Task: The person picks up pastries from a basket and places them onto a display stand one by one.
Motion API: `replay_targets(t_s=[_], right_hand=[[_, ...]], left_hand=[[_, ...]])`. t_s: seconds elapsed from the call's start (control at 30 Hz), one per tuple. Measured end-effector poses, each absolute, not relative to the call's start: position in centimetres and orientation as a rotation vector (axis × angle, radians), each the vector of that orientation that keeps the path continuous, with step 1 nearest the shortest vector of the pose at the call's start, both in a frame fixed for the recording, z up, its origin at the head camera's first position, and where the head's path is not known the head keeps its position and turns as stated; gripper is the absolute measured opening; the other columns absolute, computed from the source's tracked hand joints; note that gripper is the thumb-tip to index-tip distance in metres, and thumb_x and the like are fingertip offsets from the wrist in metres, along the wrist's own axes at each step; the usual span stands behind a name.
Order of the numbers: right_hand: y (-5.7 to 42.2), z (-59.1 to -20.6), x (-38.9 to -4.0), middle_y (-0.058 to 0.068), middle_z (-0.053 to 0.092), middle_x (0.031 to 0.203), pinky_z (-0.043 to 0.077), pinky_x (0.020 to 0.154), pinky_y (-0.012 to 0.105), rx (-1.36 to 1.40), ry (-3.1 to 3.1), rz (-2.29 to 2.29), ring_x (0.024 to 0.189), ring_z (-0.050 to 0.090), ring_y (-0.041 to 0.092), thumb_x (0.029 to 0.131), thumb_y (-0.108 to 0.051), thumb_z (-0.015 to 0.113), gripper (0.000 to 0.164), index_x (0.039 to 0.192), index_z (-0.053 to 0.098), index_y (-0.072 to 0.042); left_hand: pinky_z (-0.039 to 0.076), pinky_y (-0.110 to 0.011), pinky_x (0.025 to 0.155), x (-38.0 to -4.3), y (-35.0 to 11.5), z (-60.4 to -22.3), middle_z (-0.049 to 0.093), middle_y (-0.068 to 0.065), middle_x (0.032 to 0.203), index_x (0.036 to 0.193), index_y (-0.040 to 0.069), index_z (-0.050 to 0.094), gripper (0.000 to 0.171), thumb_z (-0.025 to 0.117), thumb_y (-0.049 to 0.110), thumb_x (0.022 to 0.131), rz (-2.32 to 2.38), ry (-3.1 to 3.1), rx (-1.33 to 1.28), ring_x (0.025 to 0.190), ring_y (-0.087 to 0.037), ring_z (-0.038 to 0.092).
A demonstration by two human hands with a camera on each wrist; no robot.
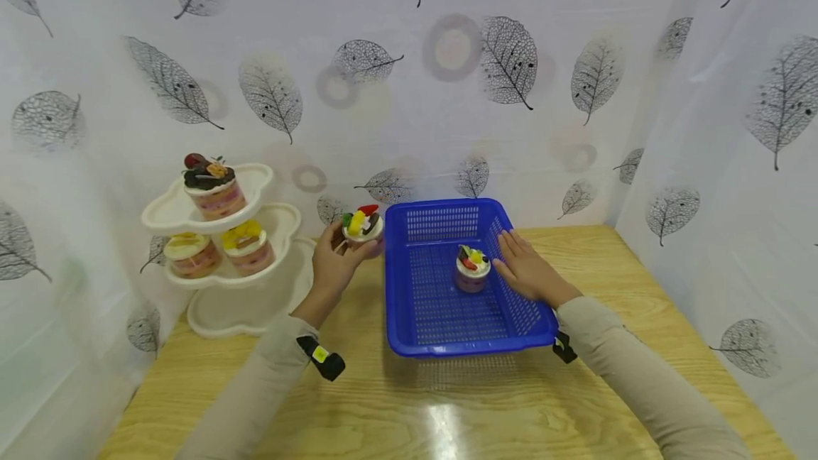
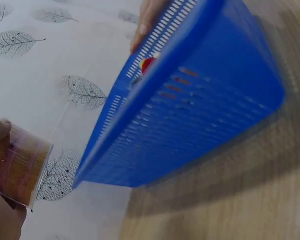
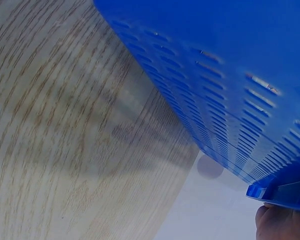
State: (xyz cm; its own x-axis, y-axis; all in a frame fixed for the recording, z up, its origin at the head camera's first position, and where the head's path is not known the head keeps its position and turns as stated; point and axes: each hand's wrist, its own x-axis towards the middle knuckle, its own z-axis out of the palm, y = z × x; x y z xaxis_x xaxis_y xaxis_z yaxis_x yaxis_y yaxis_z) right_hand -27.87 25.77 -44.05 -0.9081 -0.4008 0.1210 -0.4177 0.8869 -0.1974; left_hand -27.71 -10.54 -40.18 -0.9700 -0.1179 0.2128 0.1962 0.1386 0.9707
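My left hand (image 1: 334, 267) grips a clear dessert cup (image 1: 363, 227) of layered cake, topped with cream, a red strawberry piece and yellow fruit. This cup is raised just left of a blue plastic basket (image 1: 473, 348), and its layered side shows in the left wrist view. Inside the basket stands another fruit-topped dessert cup (image 1: 471, 277), upright toward the right side. On the basket's right rim rests my right hand (image 1: 529, 270), fingers straight and reaching away from me. In the right wrist view, part of that hand (image 3: 282, 222) shows at the rim.
Left of the basket stands a white tiered stand (image 1: 255, 314). Its top tier bears a dessert cup with dark topping (image 1: 216, 196); the middle tier bears two cups with yellow topping (image 1: 249, 250). A leaf-patterned curtain (image 1: 409, 119) encloses the back and sides of the wooden table (image 1: 345, 403).
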Motion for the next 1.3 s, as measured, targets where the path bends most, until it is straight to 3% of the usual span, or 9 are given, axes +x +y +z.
replay_targets(t_s=[0.43, 1.0, 1.3], right_hand=[[26.1, -43.7, -28.0, 0.033, 0.019, 0.152, 0.013, 0.116, 0.055, 0.632, -2.978, 0.324, 0.141, 0.013, 0.047, 0.104, -0.027, 0.035, 0.06, 0.144, 0.021, 0.016], [26.0, -43.9, -28.0, 0.031, 0.016, 0.153, 0.01, 0.116, 0.055, 0.633, -3.003, 0.347, 0.142, 0.011, 0.046, 0.105, -0.028, 0.033, 0.061, 0.145, 0.018, 0.014], [25.7, -43.8, -27.6, 0.033, 0.018, 0.152, 0.013, 0.116, 0.056, 0.647, -2.974, 0.352, 0.141, 0.013, 0.047, 0.104, -0.027, 0.034, 0.06, 0.144, 0.021, 0.015]], left_hand=[[0.039, -0.039, 0.108, -25.3, -13.4, -43.3, 0.053, -0.018, 0.132, 0.137, 0.001, 0.048, 0.074, 0.083, 0.02, 0.076, -1.83, -2.228, -0.03, 0.123, -0.029, 0.049], [0.042, -0.038, 0.104, -21.9, -17.9, -46.2, 0.053, -0.019, 0.133, 0.134, 0.0, 0.051, 0.068, 0.082, 0.02, 0.077, -1.757, -2.315, 0.158, 0.121, -0.027, 0.05], [0.041, -0.04, 0.104, -20.5, -20.8, -46.9, 0.051, -0.022, 0.135, 0.138, -0.004, 0.045, 0.076, 0.081, 0.026, 0.078, -1.715, -2.337, 0.341, 0.121, -0.03, 0.05]])
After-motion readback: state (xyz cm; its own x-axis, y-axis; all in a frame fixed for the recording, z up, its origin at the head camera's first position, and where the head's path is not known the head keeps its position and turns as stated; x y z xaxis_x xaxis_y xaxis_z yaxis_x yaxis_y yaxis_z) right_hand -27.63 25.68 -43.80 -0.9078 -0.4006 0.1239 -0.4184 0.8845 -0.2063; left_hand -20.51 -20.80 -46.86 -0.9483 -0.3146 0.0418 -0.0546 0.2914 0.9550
